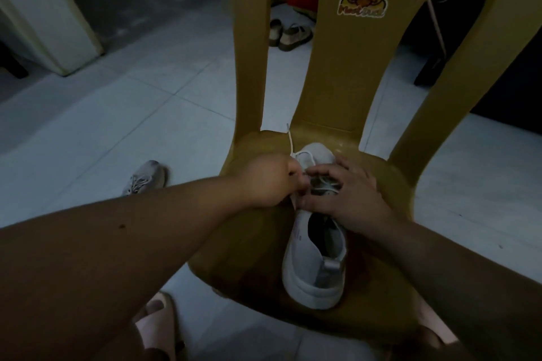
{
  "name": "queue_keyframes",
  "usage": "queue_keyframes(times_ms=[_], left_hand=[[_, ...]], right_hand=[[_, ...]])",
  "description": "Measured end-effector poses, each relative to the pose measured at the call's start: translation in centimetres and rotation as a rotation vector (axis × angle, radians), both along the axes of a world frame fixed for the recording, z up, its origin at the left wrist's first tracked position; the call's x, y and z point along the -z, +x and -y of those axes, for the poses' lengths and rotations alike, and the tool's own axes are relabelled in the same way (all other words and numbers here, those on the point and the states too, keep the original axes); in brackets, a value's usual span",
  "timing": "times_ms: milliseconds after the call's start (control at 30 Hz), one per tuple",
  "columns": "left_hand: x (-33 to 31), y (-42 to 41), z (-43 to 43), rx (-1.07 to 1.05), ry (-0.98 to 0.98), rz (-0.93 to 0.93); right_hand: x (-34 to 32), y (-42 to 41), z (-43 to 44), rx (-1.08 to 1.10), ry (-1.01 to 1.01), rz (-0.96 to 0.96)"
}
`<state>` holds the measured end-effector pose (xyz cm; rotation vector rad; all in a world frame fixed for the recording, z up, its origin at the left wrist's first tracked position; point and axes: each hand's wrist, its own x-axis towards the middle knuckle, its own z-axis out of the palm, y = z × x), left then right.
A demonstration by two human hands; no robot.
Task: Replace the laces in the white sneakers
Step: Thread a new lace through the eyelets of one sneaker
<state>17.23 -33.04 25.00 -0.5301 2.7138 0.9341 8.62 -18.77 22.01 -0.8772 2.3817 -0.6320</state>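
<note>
A white sneaker (315, 267) lies on the seat of a yellow plastic chair (252, 243), heel toward me and toe toward the backrest. My left hand (268, 180) is curled at the shoe's left side and pinches a white lace (291, 142), whose loose end runs up toward the chair's back. My right hand (349, 187) lies over the lacing area with its fingers bent on the laces and tongue. The eyelets are mostly hidden under both hands. A second sneaker (145, 177), laced, lies on the tiled floor to the left of the chair.
The chair's backrest (363, 38) with a duck sticker rises just behind the shoe. A pair of sandals (289, 34) sits on the floor beyond it. A white cabinet (44, 9) stands at far left. My foot in a pink slipper (159, 319) is below the seat.
</note>
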Motion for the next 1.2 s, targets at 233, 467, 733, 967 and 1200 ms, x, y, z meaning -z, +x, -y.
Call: queue_keyframes(times_ms=[233,467,733,967,1200], left_hand=[[-4.1,1.7,2.8,-0.410,0.214,-0.431],[-5.3,4.0,6.2,-0.563,0.217,-0.720],[-5.3,4.5,6.4,-0.579,0.073,-0.827],[-3.2,4.7,6.1,-0.103,-0.103,-0.015],[-1.1,2.8,3.6,0.081,-0.120,0.032]], right_hand=[[0.2,0.0,-0.3,-0.009,-0.019,0.025],[0.4,-0.1,-0.4,0.004,-0.036,0.025],[0.8,-0.2,-0.3,-0.011,-0.033,0.045],[0.1,-1.4,0.9,0.156,-0.153,0.030],[-1.0,-1.4,3.3,0.136,-0.080,0.159]])
